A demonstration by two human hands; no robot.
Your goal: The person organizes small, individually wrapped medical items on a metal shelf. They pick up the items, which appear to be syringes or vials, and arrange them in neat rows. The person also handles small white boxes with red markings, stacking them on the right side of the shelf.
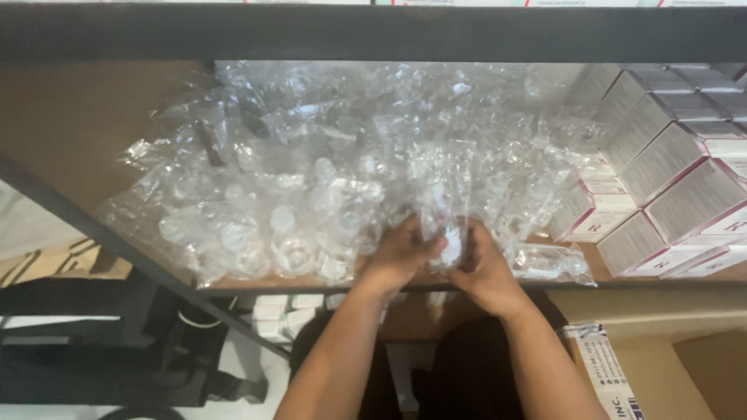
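Both my hands meet at the front edge of a wooden shelf (78, 124). My left hand (401, 253) and my right hand (486, 268) together grip one clear plastic packet (443, 206) with a small white-capped item inside, held upright between them. Behind the hands a wide pile of clear plastic packets (311, 179) with small round plastic parts covers the shelf's middle.
Stacked white and pink cartons (677, 179) fill the shelf's right side. A dark metal shelf frame (373, 31) runs across the top and slants down at the left. Small white boxes (284, 311) sit on a lower level. A cardboard box (685, 350) stands at bottom right, a black bag (85, 342) at bottom left.
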